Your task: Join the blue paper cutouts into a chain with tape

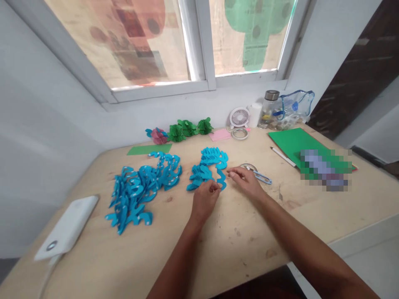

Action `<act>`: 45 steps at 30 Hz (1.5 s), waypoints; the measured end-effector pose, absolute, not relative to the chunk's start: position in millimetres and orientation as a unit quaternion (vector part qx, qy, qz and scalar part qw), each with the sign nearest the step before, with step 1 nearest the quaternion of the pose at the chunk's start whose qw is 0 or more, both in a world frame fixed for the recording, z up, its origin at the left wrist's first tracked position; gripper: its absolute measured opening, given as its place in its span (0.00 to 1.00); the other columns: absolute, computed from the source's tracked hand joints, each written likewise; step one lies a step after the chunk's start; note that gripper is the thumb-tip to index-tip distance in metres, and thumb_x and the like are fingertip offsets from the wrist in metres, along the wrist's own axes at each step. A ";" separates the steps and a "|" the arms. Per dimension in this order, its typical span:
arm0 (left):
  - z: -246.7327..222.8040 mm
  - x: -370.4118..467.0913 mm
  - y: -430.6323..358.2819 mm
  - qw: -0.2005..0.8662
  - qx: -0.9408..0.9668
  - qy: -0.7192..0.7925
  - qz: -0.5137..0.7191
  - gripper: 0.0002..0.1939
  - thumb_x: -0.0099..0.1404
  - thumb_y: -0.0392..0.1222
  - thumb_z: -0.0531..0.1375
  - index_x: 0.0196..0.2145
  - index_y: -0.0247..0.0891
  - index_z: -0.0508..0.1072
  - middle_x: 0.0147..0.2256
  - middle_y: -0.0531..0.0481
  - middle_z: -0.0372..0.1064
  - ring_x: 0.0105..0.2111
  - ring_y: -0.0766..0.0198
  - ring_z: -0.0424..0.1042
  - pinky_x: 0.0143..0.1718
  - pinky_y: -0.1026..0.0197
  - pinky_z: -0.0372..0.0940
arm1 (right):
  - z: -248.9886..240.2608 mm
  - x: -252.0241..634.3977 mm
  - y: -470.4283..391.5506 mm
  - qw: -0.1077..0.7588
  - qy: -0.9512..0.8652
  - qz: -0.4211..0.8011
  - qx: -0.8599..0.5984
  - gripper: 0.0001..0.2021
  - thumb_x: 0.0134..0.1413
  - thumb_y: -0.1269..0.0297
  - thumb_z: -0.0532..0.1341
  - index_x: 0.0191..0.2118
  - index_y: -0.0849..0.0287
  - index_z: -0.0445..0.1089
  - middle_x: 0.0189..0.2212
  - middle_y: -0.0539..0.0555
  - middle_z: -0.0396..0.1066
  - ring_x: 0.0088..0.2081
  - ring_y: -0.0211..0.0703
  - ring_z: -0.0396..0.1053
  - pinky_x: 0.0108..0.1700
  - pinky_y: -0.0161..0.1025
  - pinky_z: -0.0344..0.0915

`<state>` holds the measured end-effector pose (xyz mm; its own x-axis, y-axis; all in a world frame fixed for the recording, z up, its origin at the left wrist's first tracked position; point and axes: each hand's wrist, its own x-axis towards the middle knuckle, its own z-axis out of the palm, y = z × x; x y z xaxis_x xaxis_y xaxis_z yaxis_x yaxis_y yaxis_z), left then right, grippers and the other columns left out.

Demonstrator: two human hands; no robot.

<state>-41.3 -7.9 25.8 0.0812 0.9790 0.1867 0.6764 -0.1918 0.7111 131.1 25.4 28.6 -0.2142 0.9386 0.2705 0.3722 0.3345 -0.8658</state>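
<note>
My left hand (pixel 205 198) is closed in a pinch on the lower end of a wavy blue paper cutout (pixel 221 176), held just above the table. My right hand (pixel 247 181) is just right of the cutout, thumb and forefinger drawn together; whatever is between them is too small to make out. Behind my left hand lie folded blue paper pieces (pixel 199 173), and beyond them more scalloped blue pieces (pixel 213 155). A larger heap of blue paper pieces with white dots (pixel 140 182) spreads over the left of the table.
A blue cutter (pixel 262 177) lies by a tape roll (pixel 248 167) beside my right hand. Green paper (pixel 289 139) and a pen (pixel 283 157) are at the right. Along the wall stand green paper flowers (pixel 188 128), a fan (pixel 240 117) and a bottle (pixel 268 110). A power bank (pixel 68 226) lies left.
</note>
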 end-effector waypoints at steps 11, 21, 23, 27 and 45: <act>26.8 -35.1 -6.4 0.438 0.640 0.518 0.361 0.03 0.51 0.36 0.56 0.24 0.37 0.70 0.28 0.50 0.73 0.29 0.65 0.70 0.31 0.63 0.64 | 31.4 132.7 26.1 0.393 -0.692 0.408 -0.448 0.18 0.54 0.54 0.52 0.22 0.60 0.66 0.18 0.48 0.62 0.23 0.36 0.59 0.25 0.32 0.54; 27.5 -36.0 -4.6 0.379 0.652 0.550 0.358 0.04 0.53 0.37 0.57 0.29 0.37 0.70 0.29 0.49 0.72 0.29 0.64 0.70 0.31 0.61 0.64 | 21.9 135.2 30.0 0.383 -0.697 0.363 -0.486 0.13 0.51 0.59 0.55 0.23 0.60 0.68 0.17 0.48 0.63 0.21 0.35 0.57 0.24 0.32 0.52; 28.7 -31.7 -4.9 0.314 0.651 0.576 0.383 0.09 0.55 0.39 0.57 0.35 0.37 0.70 0.33 0.48 0.72 0.32 0.63 0.70 0.34 0.60 0.65 | 17.3 134.2 31.1 0.389 -0.682 0.362 -0.503 0.12 0.50 0.59 0.56 0.21 0.60 0.67 0.16 0.47 0.61 0.20 0.34 0.56 0.23 0.32 0.50; 29.1 -15.6 -4.5 0.219 0.691 0.561 0.399 0.13 0.55 0.37 0.58 0.40 0.38 0.69 0.39 0.45 0.70 0.40 0.59 0.69 0.41 0.57 0.63 | 12.1 131.5 31.3 0.404 -0.662 0.360 -0.518 0.13 0.48 0.58 0.57 0.20 0.59 0.65 0.15 0.46 0.59 0.19 0.33 0.53 0.22 0.33 0.49; 11.9 -6.5 1.5 0.479 0.533 0.485 0.502 0.13 0.54 0.42 0.59 0.37 0.35 0.73 0.34 0.46 0.73 0.33 0.63 0.70 0.31 0.63 0.64 | 21.1 127.6 28.9 0.458 -0.539 0.529 -0.469 0.18 0.46 0.49 0.59 0.19 0.59 0.65 0.15 0.47 0.62 0.19 0.33 0.55 0.23 0.33 0.52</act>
